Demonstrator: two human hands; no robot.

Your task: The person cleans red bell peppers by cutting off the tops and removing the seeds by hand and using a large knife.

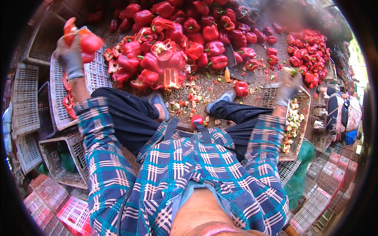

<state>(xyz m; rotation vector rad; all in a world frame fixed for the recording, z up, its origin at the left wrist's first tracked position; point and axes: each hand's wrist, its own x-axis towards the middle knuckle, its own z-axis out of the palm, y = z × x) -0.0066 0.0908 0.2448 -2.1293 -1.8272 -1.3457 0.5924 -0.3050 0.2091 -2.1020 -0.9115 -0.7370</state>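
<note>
Gloved, my left hand (69,53) grips pieces of red bell pepper (90,42) above a white plastic crate (56,97) that has cut red pieces in it. At the right, my right hand (289,85), also gloved and blurred, holds a small greenish-white pepper core (291,71) over a crate (306,118) of pepper cores and scraps (293,124). Between the hands lies a large heap of red bell peppers (165,62), some cut or broken apart. A wide dark blade (230,55) rests against the heap, and a yellow-orange handle (227,75) lies just below it.
Seeds and scraps litter the floor (189,100) around my feet. A single red pepper (241,88) lies near my right shoe (221,100). Another pepper pile (310,56) stands at the right, with a person (342,112) beyond. Empty-looking crates (26,97) line the left.
</note>
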